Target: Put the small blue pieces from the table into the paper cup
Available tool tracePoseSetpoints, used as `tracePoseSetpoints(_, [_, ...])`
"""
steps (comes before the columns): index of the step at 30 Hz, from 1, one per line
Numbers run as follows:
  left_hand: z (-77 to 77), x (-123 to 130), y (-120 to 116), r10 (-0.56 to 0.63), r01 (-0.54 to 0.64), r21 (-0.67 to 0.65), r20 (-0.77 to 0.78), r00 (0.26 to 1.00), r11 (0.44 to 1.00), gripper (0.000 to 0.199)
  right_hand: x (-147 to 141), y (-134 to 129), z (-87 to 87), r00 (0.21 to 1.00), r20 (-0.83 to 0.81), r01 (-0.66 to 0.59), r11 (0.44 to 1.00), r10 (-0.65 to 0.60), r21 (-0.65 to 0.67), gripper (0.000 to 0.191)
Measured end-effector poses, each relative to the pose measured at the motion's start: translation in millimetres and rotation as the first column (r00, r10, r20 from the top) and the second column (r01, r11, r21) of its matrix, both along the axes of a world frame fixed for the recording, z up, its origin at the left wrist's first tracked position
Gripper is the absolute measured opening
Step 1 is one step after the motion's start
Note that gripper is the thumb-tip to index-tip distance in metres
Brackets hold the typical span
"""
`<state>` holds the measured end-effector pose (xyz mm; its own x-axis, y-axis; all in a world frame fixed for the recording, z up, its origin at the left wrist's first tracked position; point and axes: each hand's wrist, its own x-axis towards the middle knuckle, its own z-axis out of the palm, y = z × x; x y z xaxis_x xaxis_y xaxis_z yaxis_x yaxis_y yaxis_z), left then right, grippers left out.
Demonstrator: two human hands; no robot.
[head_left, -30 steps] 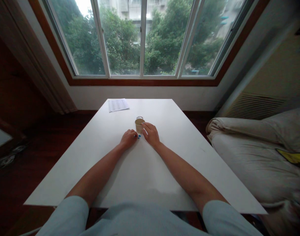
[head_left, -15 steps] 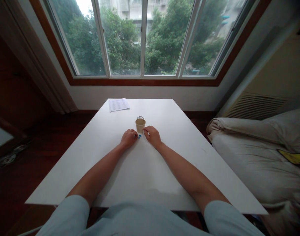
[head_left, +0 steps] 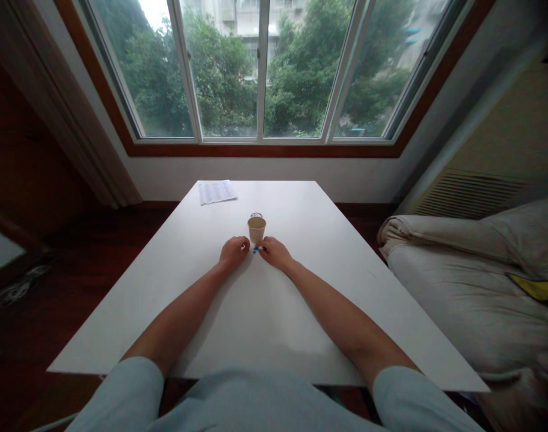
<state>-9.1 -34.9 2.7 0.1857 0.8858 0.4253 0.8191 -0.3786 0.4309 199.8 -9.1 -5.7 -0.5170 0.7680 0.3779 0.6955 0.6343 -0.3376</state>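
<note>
A beige paper cup (head_left: 256,233) stands upright on the white table (head_left: 265,312), its mouth facing up towards me. Close in front of it lie small blue pieces (head_left: 255,250), too tiny to name. My right hand (head_left: 275,252) reaches in from the right, its thumb and fingertips pinched at one of these blue pieces beside the cup's base. To the left of them my left hand (head_left: 234,252) rests on the tabletop, its fingers curled in and thumb against them. Whatever it may hold is hidden.
Right behind the cup is a small round clear or wire-like object (head_left: 256,215). Printed sheets of paper (head_left: 217,192) lie at the table's far left corner. A covered sofa (head_left: 463,282) stands along the right side, and a window is beyond the table.
My right hand has moved slightly left and down, from the cup's right side to the blue pieces. The blue spot at my left fingertips no longer shows. The cup stands where it was.
</note>
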Motion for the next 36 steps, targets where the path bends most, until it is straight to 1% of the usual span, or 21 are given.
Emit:
tracePoseSetpoints(4, [-2.6, -0.4, 1.3, 0.015, -0.015, -0.004, 0.038, 0.999, 1.000, 0.012, -0.1, -0.9, 0.2, 1.000, -0.012, 0.002, 1.000, -0.002, -0.008, 0.019])
tracePoseSetpoints(7, [-3.4, -0.9, 2.0, 0.027, -0.027, 0.000, 0.078, 0.997, 1.000, 0.012, 0.3, -1.4, -0.3, 1.000, -0.015, 0.017, 1.000, -0.017, 0.001, 0.019])
tracePoseSetpoints(11, [-1.6, -1.1, 1.9, 0.002, -0.002, -0.003, 0.151, 0.989, 1.000, 0.011, 0.9, -1.4, -0.5, 0.999, -0.005, 0.047, 0.999, -0.047, -0.001, 0.017])
tracePoseSetpoints(15, [1.5, 1.2, 1.1, -0.046, 0.046, 0.005, 0.276, 0.960, 0.999, 0.011, 0.7, -1.3, 0.8, 0.999, 0.005, 0.054, 0.999, -0.054, -0.001, 0.012])
tracePoseSetpoints(18, [3.0, 4.0, 2.3, -0.019, 0.039, -0.038, 0.415, 0.909, 0.999, 0.010, -0.1, -2.1, 2.4, 0.999, -0.008, 0.051, 0.998, -0.051, 0.024, 0.010])
tracePoseSetpoints(20, [3.5, 5.6, 4.7, 0.019, 0.030, -0.083, 0.534, 0.845, 0.996, 0.012, -1.0, -3.1, 3.8, 0.998, -0.035, 0.059, 0.998, -0.057, 0.033, 0.011])
tracePoseSetpoints(21, [3.8, 6.3, 6.3, 0.035, 0.033, -0.101, 0.601, 0.799, 0.994, 0.013, -1.5, -3.6, 4.5, 0.996, -0.054, 0.069, 0.997, -0.067, 0.030, 0.011])
tracePoseSetpoints(24, [5.7, 8.6, 11.3, 0.047, 0.075, -0.119, 0.781, 0.622, 0.990, 0.018, -2.7, -4.9, 6.1, 0.988, -0.124, 0.098, 0.995, -0.095, 0.015, 0.010])
tracePoseSetpoints(27, [10.0, 12.3, 15.8, 0.035, 0.138, -0.112, 0.882, 0.470, 0.984, 0.021, -2.7, -5.4, 6.9, 0.977, -0.185, 0.107, 0.994, -0.103, 0.016, 0.009])
tracePoseSetpoints(29, [14.4, 15.7, 18.5, 0.044, 0.171, -0.122, 0.914, 0.403, 0.978, 0.024, -2.0, -5.5, 7.2, 0.972, -0.210, 0.115, 0.993, -0.108, 0.018, 0.009])
tracePoseSetpoints(36, [31.4, 24.5, 24.6, 0.138, 0.243, -0.193, 0.965, 0.224, 0.951, 0.035, 0.1, -3.2, 5.5, 0.958, -0.262, 0.129, 0.991, -0.118, 0.028, 0.011])
